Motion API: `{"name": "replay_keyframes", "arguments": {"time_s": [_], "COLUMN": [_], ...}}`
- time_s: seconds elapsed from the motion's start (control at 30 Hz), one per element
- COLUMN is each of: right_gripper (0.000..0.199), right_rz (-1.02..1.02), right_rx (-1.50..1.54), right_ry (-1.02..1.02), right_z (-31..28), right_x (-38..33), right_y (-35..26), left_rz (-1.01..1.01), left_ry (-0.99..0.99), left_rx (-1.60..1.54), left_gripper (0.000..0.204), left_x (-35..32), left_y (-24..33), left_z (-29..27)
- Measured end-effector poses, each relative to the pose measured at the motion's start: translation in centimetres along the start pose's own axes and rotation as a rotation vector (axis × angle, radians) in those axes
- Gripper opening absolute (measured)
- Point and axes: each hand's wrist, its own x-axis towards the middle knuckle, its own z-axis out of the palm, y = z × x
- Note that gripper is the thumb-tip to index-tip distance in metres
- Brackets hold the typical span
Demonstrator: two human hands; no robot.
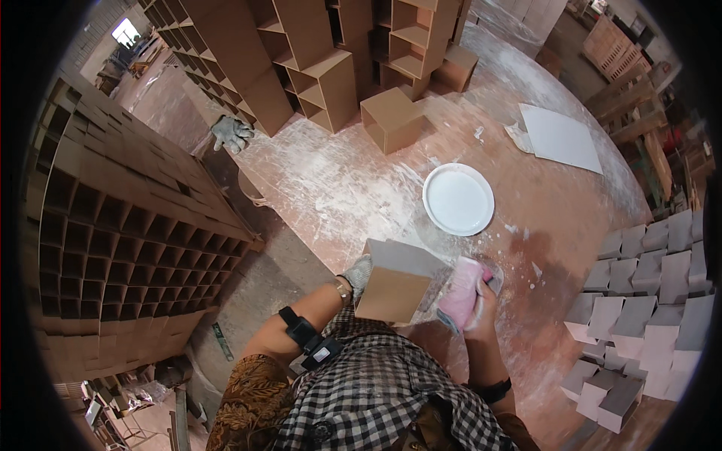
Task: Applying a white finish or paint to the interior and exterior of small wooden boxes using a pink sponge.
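Close in front of me my left hand (362, 275), in a grey glove, is closed on the left side of a brown cardboard box (392, 293). The top face of that box looks greyish white. My right hand (487, 304) is bare and wrapped round a pink cloth-like pad (459, 292), just right of the box. Whether the pad touches the box I cannot tell. Beyond them a round white dish (458, 200) lies on the table, its inside white all over.
The reddish table (331, 184) is smeared white. A loose brown box (391, 120) stands before stacked open boxes (301, 37). A grey glove (232, 134) lies at the left edge. At right are a white sheet (560, 138) and rows of white-faced boxes (635, 323). Box stacks (135, 248) rise at left.
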Motion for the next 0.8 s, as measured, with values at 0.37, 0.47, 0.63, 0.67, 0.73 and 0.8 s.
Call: {"name": "replay_keyframes", "arguments": {"time_s": [0.37, 0.47, 0.63, 0.67, 0.73, 0.8], "right_gripper": [0.023, 0.032, 0.04, 0.04, 0.042, 0.043], "right_rz": [-0.599, -0.881, -1.023, -1.02, -1.043, -1.028], "right_rx": [-1.097, -1.583, -1.739, -1.732, -1.748, -1.833], "right_ry": [-0.068, -0.275, -0.078, 0.007, -0.098, -0.264], "right_z": [2.9, 4.8, 5.8, 5.6, 4.9, 3.6], "right_x": [0.0, -1.5, 3.7, 4.8, 4.4, 0.8], "right_y": [1.3, 1.6, 1.4, 1.1, 1.2, 1.7], "left_rz": [-0.037, -0.065, -0.085, -0.092, -0.109, -0.124], "left_ry": [-0.077, -0.111, -0.125, -0.123, -0.121, -0.117], "left_rx": [0.094, 0.091, 0.083, 0.076, 0.074, 0.075], "left_gripper": [0.04, 0.039, 0.039, 0.039, 0.039, 0.039], "left_x": [5.4, 6.0, 6.4, 6.4, 6.2, 6.2], "left_y": [-1.0, -1.2, -1.4, -1.5, -1.7, -1.8], "left_z": [-0.2, -0.1, 0.8, 1.0, 1.4, 1.6]}}
